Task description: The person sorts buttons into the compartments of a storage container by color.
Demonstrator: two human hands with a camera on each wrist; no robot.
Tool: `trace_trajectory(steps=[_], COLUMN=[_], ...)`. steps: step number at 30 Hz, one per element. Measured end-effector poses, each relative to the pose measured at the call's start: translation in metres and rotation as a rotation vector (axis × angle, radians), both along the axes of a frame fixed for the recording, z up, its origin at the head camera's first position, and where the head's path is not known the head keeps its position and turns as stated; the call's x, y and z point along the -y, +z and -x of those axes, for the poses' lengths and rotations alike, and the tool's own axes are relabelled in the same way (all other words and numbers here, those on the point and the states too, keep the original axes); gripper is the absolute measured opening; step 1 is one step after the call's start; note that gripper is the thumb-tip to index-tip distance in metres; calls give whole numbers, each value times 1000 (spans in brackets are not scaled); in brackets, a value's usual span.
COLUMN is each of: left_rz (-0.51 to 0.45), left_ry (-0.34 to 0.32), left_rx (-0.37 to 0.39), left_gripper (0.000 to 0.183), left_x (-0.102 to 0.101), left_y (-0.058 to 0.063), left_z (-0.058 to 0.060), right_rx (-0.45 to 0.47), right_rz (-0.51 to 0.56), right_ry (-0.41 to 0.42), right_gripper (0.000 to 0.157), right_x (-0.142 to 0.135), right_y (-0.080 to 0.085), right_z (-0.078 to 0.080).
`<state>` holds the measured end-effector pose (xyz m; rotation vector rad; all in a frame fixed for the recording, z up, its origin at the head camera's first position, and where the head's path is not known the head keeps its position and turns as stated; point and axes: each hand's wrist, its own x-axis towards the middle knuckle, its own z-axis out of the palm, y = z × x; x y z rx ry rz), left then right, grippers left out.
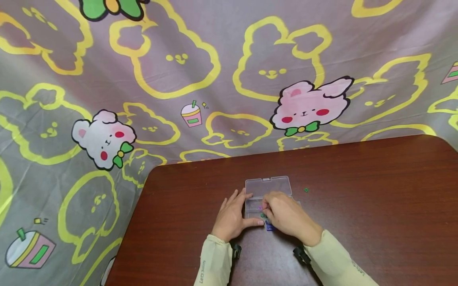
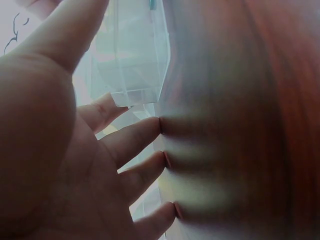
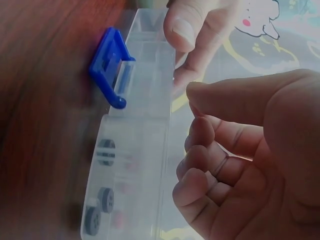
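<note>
A clear plastic compartment box (image 1: 253, 215) lies on the table with its clear lid (image 1: 268, 186) raised at the far side. My left hand (image 1: 230, 216) braces its left end, thumb along the front and fingers spread straight; in the left wrist view other fingertips (image 2: 156, 126) rest on the table. Over the box, my right hand (image 1: 286, 212) has curled fingers, thumb tip close to the index; I cannot tell whether they pinch something. A small purple piece (image 1: 260, 207) shows beside those fingertips. Dark round buttons (image 3: 106, 200) show through the wall. A blue plastic piece (image 3: 107, 62) sits against the front.
A small green ring-like piece (image 1: 306, 190) lies on the brown wooden table (image 1: 375, 206), right of the lid. Another green piece (image 1: 262, 215) is at the box, under the right hand. A patterned cloth (image 1: 229, 71) hangs behind the table's far edge.
</note>
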<state>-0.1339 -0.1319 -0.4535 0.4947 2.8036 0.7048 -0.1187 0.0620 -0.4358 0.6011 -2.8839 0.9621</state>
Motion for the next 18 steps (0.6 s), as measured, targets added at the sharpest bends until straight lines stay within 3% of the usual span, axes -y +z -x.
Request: trace_trajectory(steps=[18], left_rz=[5], left_ry=[6], left_rx=[5], left_gripper=[87], left_x=[0], left_y=[0], left_z=[0], right_rx=[-66], right_rz=[26], right_ry=[-14], right_gripper=[18], right_x=[-19], right_y=[4], right_z=[2])
